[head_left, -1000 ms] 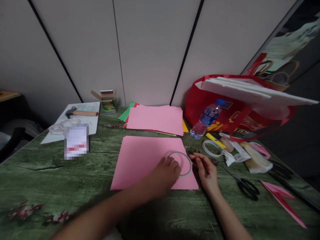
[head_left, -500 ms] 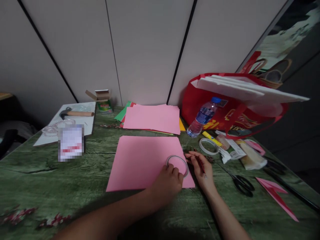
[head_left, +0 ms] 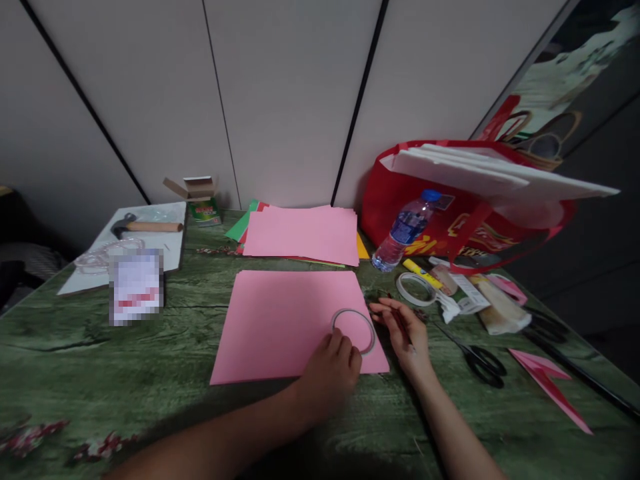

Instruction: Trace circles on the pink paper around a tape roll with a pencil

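Observation:
A sheet of pink paper [head_left: 280, 327] lies flat on the table before me, with what looks like more sheets under it. On its right side rests a thin grey ring [head_left: 374, 330], much like a roll of tape. The fingers of my left hand [head_left: 334, 363] are closed on the ring's near left edge, against the paper. My right hand [head_left: 407, 333] is just beyond the paper's right edge, fingers bent around a slim dark red pencil [head_left: 401, 327]. Its tip is too small to make out, near the ring's right side.
Behind lies a stack of coloured paper [head_left: 303, 233]. To the right are a tape roll [head_left: 400, 291], a glue stick [head_left: 423, 273], scissors [head_left: 483, 363], folded pink paper [head_left: 550, 387], a water bottle [head_left: 407, 230] and a red bag [head_left: 375, 207]. At left lie a hammer [head_left: 153, 227] and a small box [head_left: 204, 210].
The view has shifted slightly, moving the whole scene a little. Both hands, the ring and the pencil keep nearly the same places relative to the pink paper.

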{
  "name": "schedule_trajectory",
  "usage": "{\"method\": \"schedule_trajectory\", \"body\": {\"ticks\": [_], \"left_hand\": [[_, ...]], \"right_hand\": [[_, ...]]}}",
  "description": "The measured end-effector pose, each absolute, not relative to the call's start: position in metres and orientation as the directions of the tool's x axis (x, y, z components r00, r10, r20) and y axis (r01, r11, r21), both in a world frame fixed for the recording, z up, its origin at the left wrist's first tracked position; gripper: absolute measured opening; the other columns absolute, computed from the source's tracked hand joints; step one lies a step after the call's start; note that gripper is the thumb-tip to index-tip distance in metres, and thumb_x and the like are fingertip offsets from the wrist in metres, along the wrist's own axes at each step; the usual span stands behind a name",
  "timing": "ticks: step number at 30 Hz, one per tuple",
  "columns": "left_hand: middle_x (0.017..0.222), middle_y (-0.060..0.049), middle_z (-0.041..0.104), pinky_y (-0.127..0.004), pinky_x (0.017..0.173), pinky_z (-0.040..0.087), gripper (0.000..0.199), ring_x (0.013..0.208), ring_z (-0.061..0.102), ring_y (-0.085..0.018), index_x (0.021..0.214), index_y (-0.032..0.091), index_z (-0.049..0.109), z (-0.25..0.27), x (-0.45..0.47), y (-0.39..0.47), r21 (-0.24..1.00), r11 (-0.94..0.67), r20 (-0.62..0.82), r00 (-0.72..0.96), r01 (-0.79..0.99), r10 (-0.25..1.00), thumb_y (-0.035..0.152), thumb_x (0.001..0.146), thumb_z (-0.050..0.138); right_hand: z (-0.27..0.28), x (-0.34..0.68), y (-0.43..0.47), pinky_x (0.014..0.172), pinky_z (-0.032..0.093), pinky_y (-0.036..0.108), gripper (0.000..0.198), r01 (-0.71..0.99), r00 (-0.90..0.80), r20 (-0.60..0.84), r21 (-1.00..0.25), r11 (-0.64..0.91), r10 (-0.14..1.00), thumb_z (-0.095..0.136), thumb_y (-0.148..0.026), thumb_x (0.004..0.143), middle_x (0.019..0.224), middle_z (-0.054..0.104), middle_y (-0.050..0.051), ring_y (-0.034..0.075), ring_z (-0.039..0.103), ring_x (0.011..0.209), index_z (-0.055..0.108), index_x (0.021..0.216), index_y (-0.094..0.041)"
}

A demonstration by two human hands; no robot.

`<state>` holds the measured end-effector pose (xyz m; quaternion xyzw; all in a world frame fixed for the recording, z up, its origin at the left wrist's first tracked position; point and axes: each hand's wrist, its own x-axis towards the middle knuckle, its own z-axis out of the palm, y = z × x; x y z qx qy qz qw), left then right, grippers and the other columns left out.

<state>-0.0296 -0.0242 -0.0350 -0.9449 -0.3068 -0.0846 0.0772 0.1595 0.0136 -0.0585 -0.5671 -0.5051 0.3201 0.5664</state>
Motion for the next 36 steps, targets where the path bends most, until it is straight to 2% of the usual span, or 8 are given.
{"method": "schedule_trajectory", "body": {"ticks": [6, 12, 16, 22, 25, 29, 32, 36], "left_hand": [[0.101, -0.02, 0.062, -0.042, 0.089, 0.042, 0.025, 0.101, 0.056, -0.028, 0.103, 0.003, 0.057, -0.035, -0.028, -0.027, -0.134, -0.797, 0.195, 0.804, 0.589, 0.562, 0.016, 0.088, 0.043], [0.105, -0.02, 0.062, -0.042, 0.086, 0.042, 0.028, 0.104, 0.057, -0.03, 0.107, 0.002, 0.056, -0.049, -0.025, -0.031, -0.234, -0.763, 0.342, 0.785, 0.603, 0.516, 0.017, 0.09, 0.039], [0.102, -0.019, 0.063, -0.043, 0.088, 0.039, 0.029, 0.101, 0.058, -0.029, 0.108, 0.002, 0.055, -0.051, -0.021, -0.033, -0.282, -0.762, 0.365, 0.8, 0.582, 0.476, 0.017, 0.09, 0.039], [0.111, -0.021, 0.06, -0.049, 0.095, 0.035, 0.035, 0.108, 0.055, -0.031, 0.115, 0.002, 0.054, -0.043, -0.004, -0.027, -0.254, -0.724, 0.381, 0.754, 0.642, 0.535, 0.021, 0.09, 0.039], [0.114, -0.022, 0.059, -0.054, 0.096, 0.034, 0.035, 0.11, 0.054, -0.033, 0.115, 0.003, 0.056, -0.044, 0.004, -0.022, -0.242, -0.684, 0.355, 0.719, 0.688, 0.598, 0.021, 0.09, 0.039], [0.115, -0.023, 0.06, -0.053, 0.095, 0.035, 0.035, 0.111, 0.054, -0.034, 0.113, 0.004, 0.057, -0.049, 0.006, -0.016, -0.233, -0.639, 0.372, 0.674, 0.733, 0.638, 0.023, 0.088, 0.041], [0.115, -0.022, 0.06, -0.052, 0.097, 0.034, 0.034, 0.112, 0.054, -0.033, 0.11, 0.006, 0.057, -0.05, 0.003, -0.013, -0.213, -0.651, 0.369, 0.677, 0.729, 0.637, 0.026, 0.087, 0.043], [0.118, -0.024, 0.058, -0.049, 0.099, 0.032, 0.031, 0.115, 0.052, -0.034, 0.103, 0.006, 0.056, -0.049, 0.0, -0.01, -0.22, -0.658, 0.373, 0.685, 0.721, 0.626, 0.028, 0.087, 0.043]], "right_hand": [[-0.055, 0.16, 0.012, 0.076, 0.058, 0.041, 0.043, 0.089, 0.311, 0.145, -0.988, 0.123, 0.939, 0.066, -0.05, 0.074, 0.095, 0.07, 0.012, 0.024, 0.068, 0.088, 0.06, 0.101, -0.017], [-0.054, 0.157, 0.013, 0.074, 0.059, 0.04, 0.042, 0.013, 0.335, 0.126, -0.992, 0.129, 0.934, 0.064, -0.048, 0.077, 0.094, 0.071, 0.011, 0.023, 0.069, 0.086, 0.059, 0.103, -0.016], [-0.054, 0.154, 0.015, 0.069, 0.06, 0.038, 0.041, -0.096, 0.383, 0.083, -0.987, 0.13, 0.92, 0.058, -0.05, 0.083, 0.086, 0.072, 0.009, 0.022, 0.07, 0.079, 0.058, 0.106, -0.016], [-0.058, 0.153, 0.023, 0.071, 0.06, 0.038, 0.039, -0.136, 0.37, 0.047, -0.985, 0.104, 0.928, 0.059, -0.052, 0.081, 0.075, 0.069, 0.006, 0.022, 0.07, 0.073, 0.064, 0.09, -0.015], [-0.054, 0.153, 0.034, 0.071, 0.06, 0.039, 0.036, -0.138, 0.312, 0.022, -0.988, 0.068, 0.95, 0.068, -0.052, 0.073, 0.07, 0.069, 0.003, 0.023, 0.07, 0.07, 0.063, 0.082, -0.017], [-0.043, 0.148, 0.052, 0.069, 0.06, 0.038, 0.041, -0.096, 0.14, -0.051, -0.995, -0.038, 0.989, 0.075, -0.051, 0.063, 0.07, 0.07, 0.004, 0.022, 0.07, 0.066, 0.063, 0.082, -0.017], [-0.037, 0.14, 0.061, 0.07, 0.059, 0.037, 0.042, -0.066, 0.011, -0.075, -0.995, -0.074, 0.997, 0.075, -0.053, 0.063, 0.071, 0.071, 0.005, 0.021, 0.07, 0.068, 0.063, 0.08, -0.016], [-0.032, 0.131, 0.07, 0.064, 0.059, 0.034, 0.039, 0.007, -0.103, -0.057, -0.998, -0.057, 0.993, 0.072, -0.053, 0.066, 0.067, 0.068, 0.002, 0.018, 0.067, 0.061, 0.061, 0.074, -0.016]]}}
